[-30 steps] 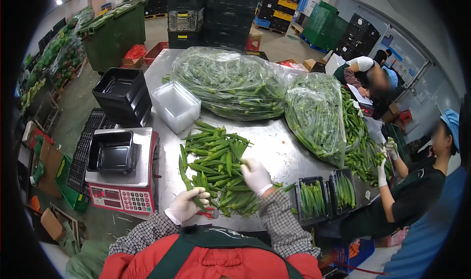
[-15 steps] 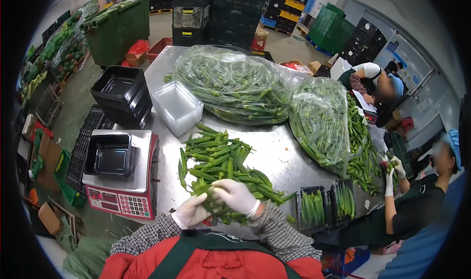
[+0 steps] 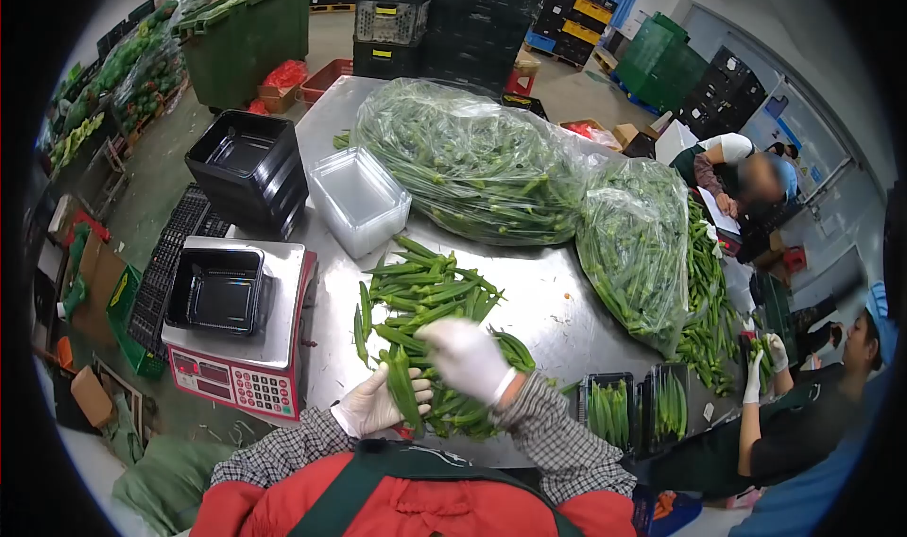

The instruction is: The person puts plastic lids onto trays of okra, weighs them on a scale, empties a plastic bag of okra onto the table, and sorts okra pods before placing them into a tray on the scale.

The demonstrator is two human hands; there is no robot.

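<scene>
In the head view, my left hand (image 3: 370,407), white-gloved, is closed round a few green okra pods (image 3: 401,388) that stand up from its palm. My right hand (image 3: 466,358), in a matching glove, is above the loose okra pile (image 3: 430,289). Motion smears its fingers, so whether they grip anything is unclear. Left of the pile, a black plastic tray (image 3: 219,291) sits on the platform of a red and white scale (image 3: 236,378). Two okra-filled trays, one (image 3: 607,411) beside another (image 3: 669,403), stand to the right.
Large clear bags of okra, one (image 3: 463,164) behind the pile and one (image 3: 635,254) further right, lie on the metal table (image 3: 539,296). Stacked black trays (image 3: 248,173) and clear trays (image 3: 359,202) stand back left. A co-worker (image 3: 803,395) handles okra at right.
My hands have moved apart: the right has left the left hand's okra and risen over the pile. The held pods now stand more upright. The view has shifted slightly.
</scene>
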